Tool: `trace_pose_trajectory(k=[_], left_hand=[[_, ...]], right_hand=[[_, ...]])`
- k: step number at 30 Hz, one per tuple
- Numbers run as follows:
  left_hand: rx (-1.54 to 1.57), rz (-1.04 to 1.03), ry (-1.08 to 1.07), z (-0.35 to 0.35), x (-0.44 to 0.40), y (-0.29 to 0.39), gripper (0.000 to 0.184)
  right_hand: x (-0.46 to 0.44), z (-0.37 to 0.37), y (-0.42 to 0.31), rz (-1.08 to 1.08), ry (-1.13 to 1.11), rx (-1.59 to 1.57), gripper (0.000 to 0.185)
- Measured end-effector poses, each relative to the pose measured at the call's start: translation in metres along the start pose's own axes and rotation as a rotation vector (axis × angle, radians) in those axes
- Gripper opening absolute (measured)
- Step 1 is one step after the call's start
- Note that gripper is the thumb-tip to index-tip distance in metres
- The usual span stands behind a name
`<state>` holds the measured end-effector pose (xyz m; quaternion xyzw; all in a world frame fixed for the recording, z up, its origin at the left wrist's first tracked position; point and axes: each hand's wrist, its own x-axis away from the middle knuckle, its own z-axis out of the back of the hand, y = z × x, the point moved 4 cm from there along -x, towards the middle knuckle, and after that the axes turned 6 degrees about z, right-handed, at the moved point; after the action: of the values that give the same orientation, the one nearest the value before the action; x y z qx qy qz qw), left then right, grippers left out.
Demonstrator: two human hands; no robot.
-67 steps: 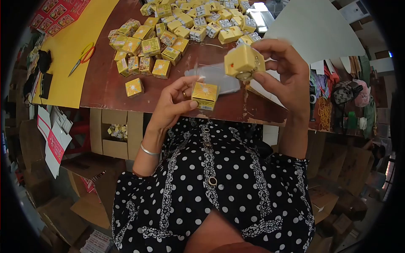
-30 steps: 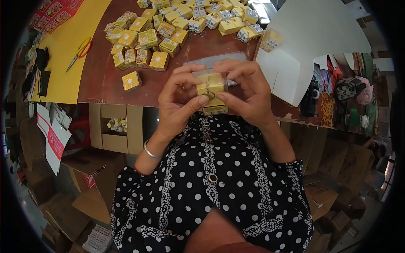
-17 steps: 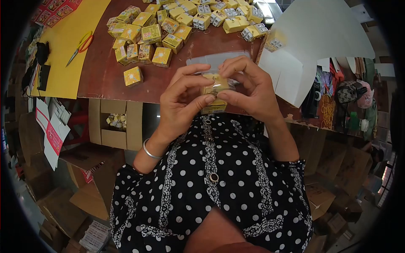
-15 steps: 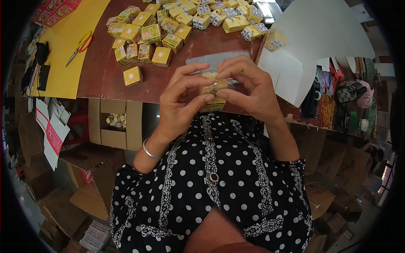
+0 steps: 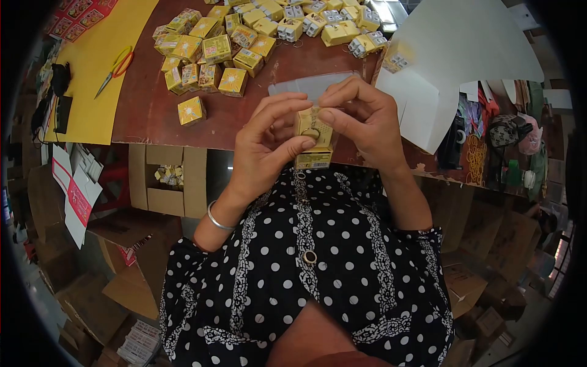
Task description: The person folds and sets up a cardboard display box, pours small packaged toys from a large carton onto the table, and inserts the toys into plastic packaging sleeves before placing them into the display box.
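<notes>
Close to my body, near the table's edge, is a small yellow box (image 5: 315, 160) with printed sides. My left hand (image 5: 263, 137) grips it from the left, thumb on the near face and fingers behind. A metal ring (image 5: 310, 133) lies against the box by the left thumb. My right hand (image 5: 367, 122) is closed in a pinch at the box's upper right corner; whatever sits between thumb and forefinger is hidden. Just behind both hands lies a clear plastic tray (image 5: 290, 87). One loose yellow box (image 5: 191, 111) stands on the table to the left.
Printed yellow boxes (image 5: 217, 49) are piled at the back, with pale yellow pieces bearing rings (image 5: 339, 33) beside them. Orange-handled scissors (image 5: 114, 71) lie on yellow card (image 5: 79, 113). White board (image 5: 406, 110) is at the right. An open carton (image 5: 165, 200) stands below the table.
My right thumb has moved up from the ring to the box's upper corner. The ring and more of the box's face now show. My left hand keeps its hold.
</notes>
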<state>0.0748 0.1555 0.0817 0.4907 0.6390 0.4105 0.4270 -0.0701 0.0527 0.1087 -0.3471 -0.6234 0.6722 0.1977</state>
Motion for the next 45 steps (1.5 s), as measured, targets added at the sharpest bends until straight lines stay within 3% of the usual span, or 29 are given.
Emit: trace_pose_trajectory(k=[10,18,25,34,36,39,43,45], left_hand=[[0.071,0.097,-0.019,-0.003,0.001,-0.006,0.050],[0.095,0.124,0.022,-0.004,0.001,-0.010,0.050],[0.093,0.124,0.042,-0.005,0.001,-0.008,0.051],[0.098,0.094,0.097,0.001,-0.001,-0.010,0.035],[0.102,0.077,0.100,0.003,-0.003,-0.010,0.032],[0.094,0.051,0.096,0.004,-0.004,-0.013,0.027],[0.029,0.049,0.110,0.004,-0.005,-0.015,0.026],[-0.034,0.012,0.138,0.009,-0.006,-0.010,0.024]], right_hand=[[-0.003,0.011,0.006,-0.132,0.008,-0.072,0.008],[0.001,0.001,-0.001,0.117,0.029,0.177,0.007],[0.001,0.000,0.002,0.174,0.063,0.265,0.008],[0.000,0.002,0.002,0.232,-0.143,0.320,0.007],[0.003,-0.005,0.007,0.094,-0.011,-0.031,0.005],[0.008,0.000,0.020,0.078,-0.062,-0.093,0.011],[0.016,0.017,0.002,0.038,0.002,0.031,0.018],[0.028,0.053,-0.019,0.203,0.289,0.165,0.018]])
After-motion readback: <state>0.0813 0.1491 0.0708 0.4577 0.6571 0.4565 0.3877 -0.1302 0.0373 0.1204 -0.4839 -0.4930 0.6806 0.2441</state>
